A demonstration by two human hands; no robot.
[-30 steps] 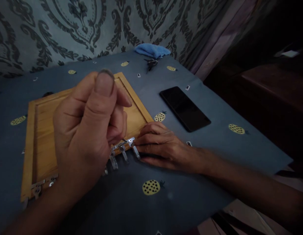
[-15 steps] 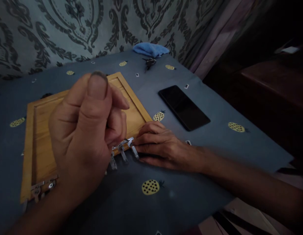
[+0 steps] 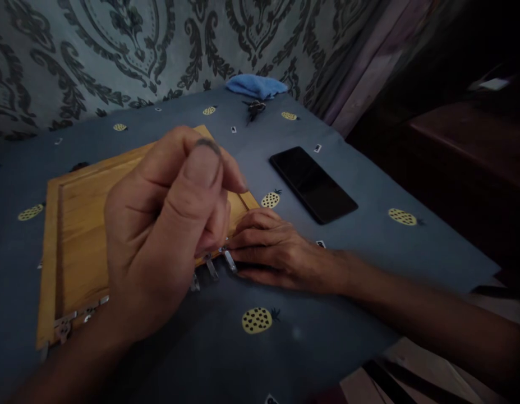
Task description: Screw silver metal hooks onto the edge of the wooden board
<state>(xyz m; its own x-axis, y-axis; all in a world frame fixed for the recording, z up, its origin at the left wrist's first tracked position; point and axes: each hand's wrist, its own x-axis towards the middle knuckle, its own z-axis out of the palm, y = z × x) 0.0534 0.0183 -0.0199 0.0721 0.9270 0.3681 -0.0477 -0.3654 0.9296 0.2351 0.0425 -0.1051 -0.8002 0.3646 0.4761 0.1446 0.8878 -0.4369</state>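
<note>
A wooden framed panel (image 3: pixel 81 224) lies flat on the table, with a raised border and several small metal clips (image 3: pixel 212 268) along its near edge. My left hand (image 3: pixel 167 224) is raised over the panel, its fingers curled in and the thumb laid on top. Whatever those fingers hold, if anything, is hidden behind the hand. At the panel's near right corner, my right hand (image 3: pixel 280 252) grips the edge with bent fingers, right beside the last clip. Part of the panel's middle is covered by my left hand. More metal fittings (image 3: pixel 64 328) show at the near left corner.
A black smartphone (image 3: pixel 313 185) lies to the right of the panel. Farther back are a small dark object (image 3: pixel 254 108) and a blue cloth (image 3: pixel 257 86). Behind the blue pineapple-print tablecloth (image 3: pixel 352 247) hangs a patterned curtain (image 3: pixel 129 50).
My left hand has shifted right and slightly down, now covering part of the clips near my right hand. My right hand has stayed at the panel's corner.
</note>
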